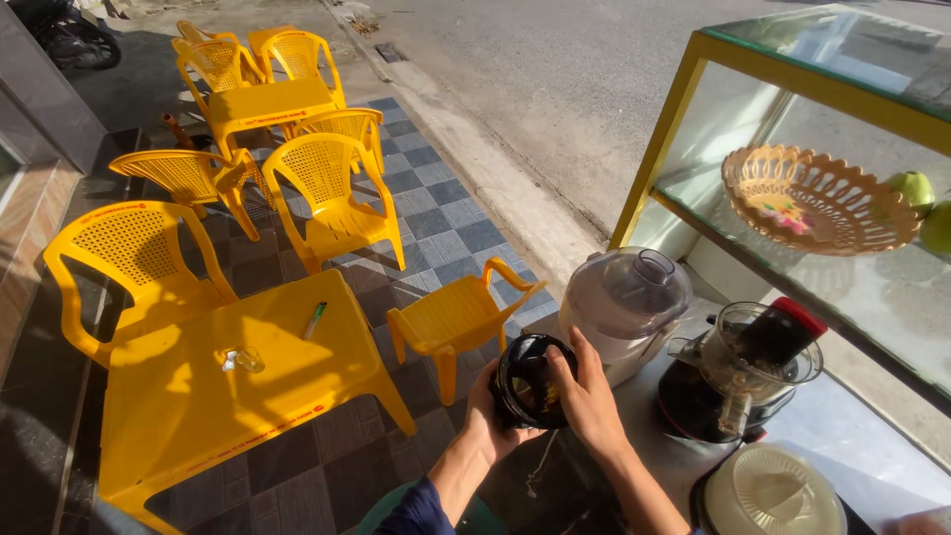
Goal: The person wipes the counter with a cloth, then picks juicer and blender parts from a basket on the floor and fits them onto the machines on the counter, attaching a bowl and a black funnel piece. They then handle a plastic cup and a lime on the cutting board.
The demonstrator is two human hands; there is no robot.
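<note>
Both hands clasp a round, dark, glossy juicer part.

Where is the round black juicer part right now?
The round black juicer part is low centre in the head view, held between left hand and right hand, beside the white juicer.

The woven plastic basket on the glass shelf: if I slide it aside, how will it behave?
The basket looks like thin openwork plastic, so probably light and slightly flexible. It sits tilted on smooth glass, so it may skid or rock. The green fruits beside it could roll if bumped.
</note>
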